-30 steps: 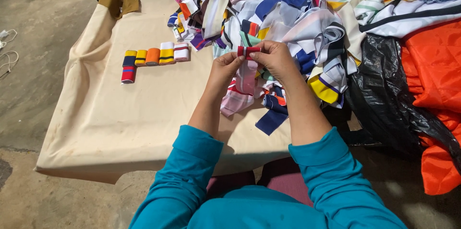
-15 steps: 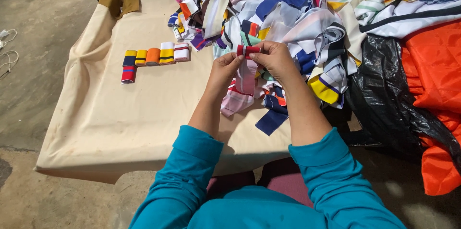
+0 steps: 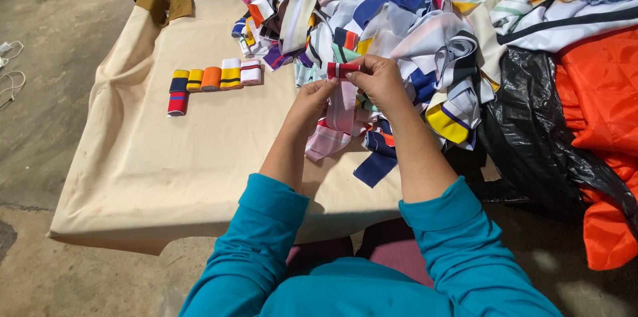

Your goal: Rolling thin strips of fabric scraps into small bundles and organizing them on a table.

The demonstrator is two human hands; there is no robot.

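I saw left hand (image 3: pixel 312 99) and right hand (image 3: pixel 377 80) both pinched shut on a red-and-white fabric strip roll (image 3: pixel 340 70); 6 finished rolls (image 3: pixel 214 79) lay on the surface (image 3: pixel 166 171).

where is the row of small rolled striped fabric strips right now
In the head view, the row of small rolled striped fabric strips lies on the beige cloth-covered table, left of both hands and the colourful fabric pile.

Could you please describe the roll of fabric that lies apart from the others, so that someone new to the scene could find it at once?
Start at the table draped in beige cloth and look to its left part, away from the big heap of strips. There a short row of rolls lies side by side. The lone roll sits just below the row's left end, the only one in red with blue stripes.
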